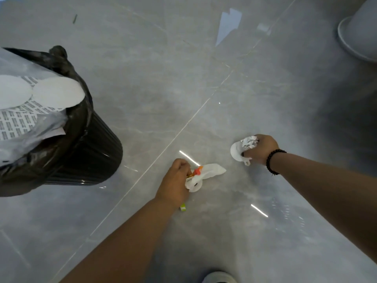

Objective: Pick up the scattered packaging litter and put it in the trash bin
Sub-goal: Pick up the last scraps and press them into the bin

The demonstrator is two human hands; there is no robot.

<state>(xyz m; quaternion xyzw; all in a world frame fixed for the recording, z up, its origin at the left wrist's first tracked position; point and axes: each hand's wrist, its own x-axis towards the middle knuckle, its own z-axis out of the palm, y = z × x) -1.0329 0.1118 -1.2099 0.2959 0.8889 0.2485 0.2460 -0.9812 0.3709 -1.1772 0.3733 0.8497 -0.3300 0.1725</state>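
I count one trash bin (81, 152), black and ribbed, at the left of the frame, lined with a dark bag (61, 58) and already stuffed to the rim with white paper discs (57, 94), printed sheets and clear film. Two clumps of litter are in my hands. My left hand (175, 182), low in the middle of the frame, is curled round a bunch of white wrapper (212, 171) with an orange scrap (197, 170) showing at my fingers; a small yellow-green bit (183, 207) pokes out just under my wrist. My right hand (260, 149), to the right of centre, is clenched on a crumpled white paper wad (239, 150). I wear one dark bead bracelet (272, 160) on that wrist.

The surface is a glossy grey tiled floor (142, 78) with pale veining, thin grout lines and bright streaks of reflected light. A small dark sliver (74, 18) lies on it in the upper left. At the upper right corner stands the base of a white rounded object (355, 35); I cannot tell what it is. The toe of one pale shoe (219, 277) shows at the bottom edge.

Both of my forearms reach out from the bottom of the frame toward the floor, backs of the hands up, the two hands well apart, with the bin off to the left of my left hand.
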